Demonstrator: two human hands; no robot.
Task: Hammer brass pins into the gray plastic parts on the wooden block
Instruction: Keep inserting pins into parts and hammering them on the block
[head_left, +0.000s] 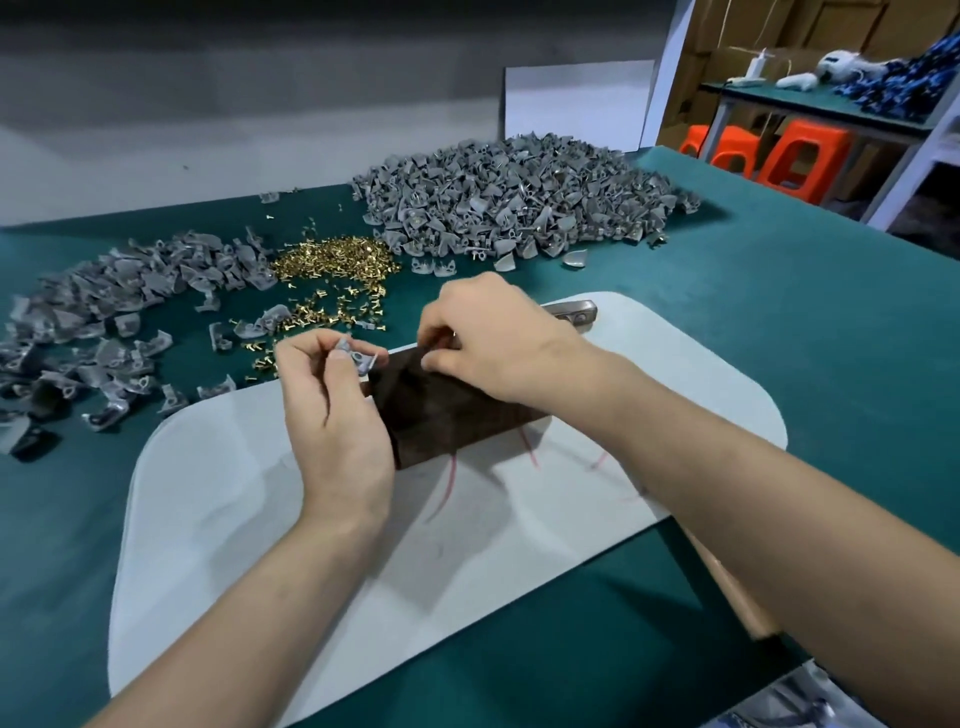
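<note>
Forearms (260, 597): both bare, coming in from the bottom edge and meeting over the block, so the work sits square in front of the person.
Table (779, 322): green surface that carries everything, with stock along the far side and the work area kept near.
White mat (208, 493): lies on the table under the block, probably to spare the green surface from blows.
Large heap (519, 202): gray plastic parts piled at the far right, well apart from both hands. Whether they are pinned cannot be told.
Smaller heap (130, 291): more gray parts at the far left, trailing toward the mat's left edge within easy reach.
Brass pins (337, 260): a loose pile between the two heaps, with strays scattered down toward the block.
Wooden block (447, 410): dark, resting on the mat between the hands, where it serves as the anvil.
Right hand (493, 343): rests on the block's far edge with fingers bunched together. Whether they pinch a pin cannot be told.
Left hand (332, 410): thumb and fingertips are clamped on one part, holding it at the block's left end.
Metal tool (571, 313): likely the hammer, lying on the mat just behind the right hand and not yet picked up.
Gray part (358, 358): at the block's left corner, where it looks about to be seated. Contact with the wood is unclear.
</note>
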